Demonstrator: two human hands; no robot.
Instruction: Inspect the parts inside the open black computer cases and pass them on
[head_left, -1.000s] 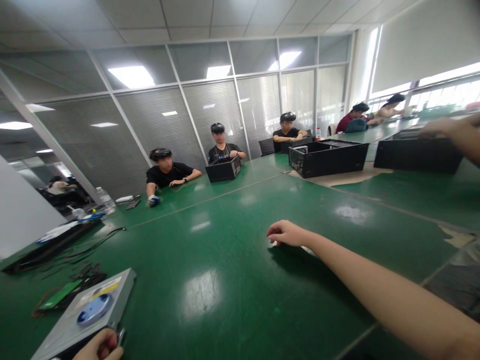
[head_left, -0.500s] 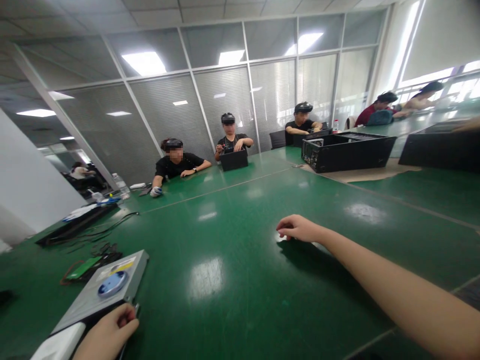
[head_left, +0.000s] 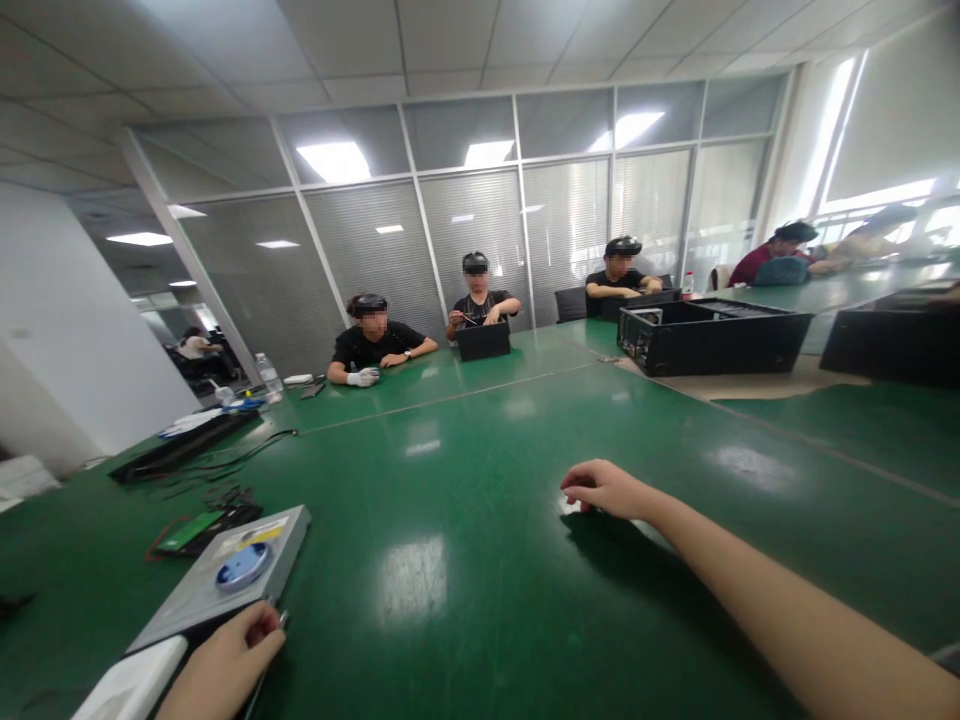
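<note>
My left hand (head_left: 226, 660) lies at the lower left, its fingers loosely curled and the thumb apart from them. I see nothing held in it, though the inner fingers are partly hidden. It rests at the near end of a silver disc drive (head_left: 191, 595) with a round blue-white part (head_left: 244, 567) on top. Beside the wrist is a white rounded object (head_left: 135, 680). Further right, my right hand (head_left: 606, 488) rests on the green tabletop (head_left: 480, 600) with fingers loosely bent, open and without any visible object.
A green circuit board (head_left: 191, 532) and dark cables lie beyond the drive. A long black tray (head_left: 187, 445) sits at the left edge, near a bottle (head_left: 268, 375). Several people sit across the table. An open black computer case (head_left: 716, 335) stands at the right on brown cardboard.
The view has tilted up and turned slightly left, so things sit lower and further right. My hands keep nearly the same pose. A co-worker's gloved hand across the table has moved nearer their other arm.
</note>
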